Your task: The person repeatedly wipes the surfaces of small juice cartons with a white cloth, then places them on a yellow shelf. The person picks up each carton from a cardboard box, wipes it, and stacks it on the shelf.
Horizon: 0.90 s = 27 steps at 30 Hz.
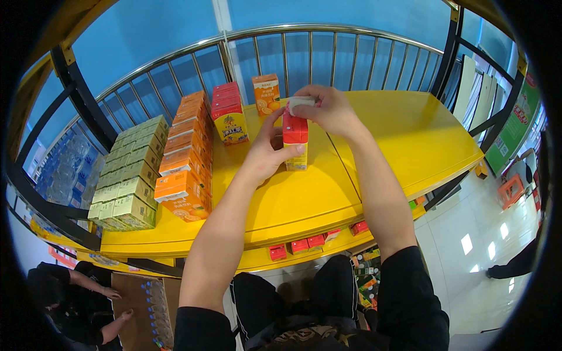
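Note:
My left hand [274, 153] grips a red and yellow drink carton [296, 131] that stands upright on the yellow shelf [281, 206]. Over the carton's far top end, my right hand [325, 109] pinches a crumpled white cloth or tissue [302, 105]. Just behind stands a single orange juice carton [266, 94]. To the left is a short row of red and yellow tea cartons [230, 118], then a longer row of orange cartons [186, 193]. Several rows of pale green cartons [134, 197] fill the shelf's left end.
A metal railing [333, 30] runs behind the shelf, with black posts [448, 57] at its ends. More red cartons [300, 245] stand on a lower shelf. At lower left, another person [66, 302] reaches over a cardboard box [131, 324] holding bottles. Wrapped bottles [68, 175] lie beyond the left post.

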Tool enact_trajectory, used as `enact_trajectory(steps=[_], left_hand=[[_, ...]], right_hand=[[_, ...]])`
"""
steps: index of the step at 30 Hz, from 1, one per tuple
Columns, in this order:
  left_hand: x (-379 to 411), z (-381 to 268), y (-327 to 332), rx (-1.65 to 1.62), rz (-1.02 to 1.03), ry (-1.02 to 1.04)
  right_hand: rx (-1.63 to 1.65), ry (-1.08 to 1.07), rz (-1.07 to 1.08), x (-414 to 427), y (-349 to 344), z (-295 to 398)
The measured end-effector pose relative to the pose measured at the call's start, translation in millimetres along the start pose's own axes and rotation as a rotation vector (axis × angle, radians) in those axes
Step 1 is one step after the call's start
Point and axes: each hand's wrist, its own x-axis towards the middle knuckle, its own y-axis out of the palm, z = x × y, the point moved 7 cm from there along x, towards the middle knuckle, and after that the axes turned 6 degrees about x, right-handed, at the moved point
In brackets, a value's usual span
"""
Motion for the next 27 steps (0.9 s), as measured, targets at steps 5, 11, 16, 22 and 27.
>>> enact_trajectory(steps=[5,11,16,22,27], left_hand=[[-1,1,-11,-0.004,-0.126,0.011],[2,7,-24,-0.047,-0.268,-0.041],[3,17,-31,-0.113,-0.273,-0.095],[-2,10,-28,-0.42,-0.273,-0.14],[1,13,-29,-0.466,-0.31,-0.093]], right_hand=[[0.117,-0.005,0.03,-3,8,5],[0.225,-0.075,0.062,-4,14,9],[0.092,-0.254,0.011,-8,17,23],[-0.028,-0.35,-0.028,-14,16,34],[-0.203,-0.435,0.138,-16,25,38]])
